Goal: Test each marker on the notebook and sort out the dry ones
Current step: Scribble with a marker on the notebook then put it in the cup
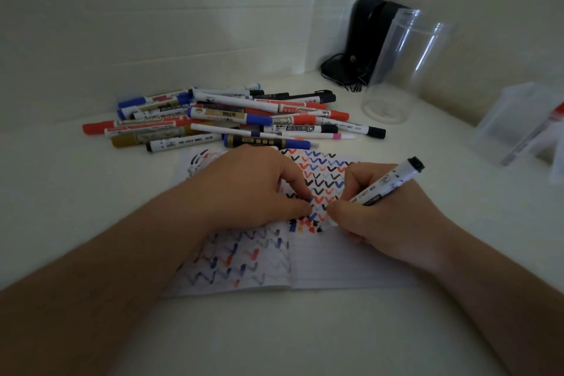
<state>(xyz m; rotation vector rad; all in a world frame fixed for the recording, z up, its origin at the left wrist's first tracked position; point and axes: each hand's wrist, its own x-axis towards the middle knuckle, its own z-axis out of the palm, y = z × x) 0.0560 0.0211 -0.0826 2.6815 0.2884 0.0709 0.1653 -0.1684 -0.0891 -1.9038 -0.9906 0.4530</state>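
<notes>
Left hand [253, 189] on notebook [335, 259], marker pile [225, 119] behind, jar [403, 67], perhaps empty

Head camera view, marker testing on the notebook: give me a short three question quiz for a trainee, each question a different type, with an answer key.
1. True or false: the right hand holds a white-barrelled marker with a black end.
2. Multiple choice: where does the tall clear plastic jar stand? A) at the back right of the white table, upright; B) on the open lined notebook; C) lying among the pile of red, blue, black and gold markers.
3. Fill in: the left hand rests on the ____.

Key: 1 true; 2 A; 3 notebook.
</notes>
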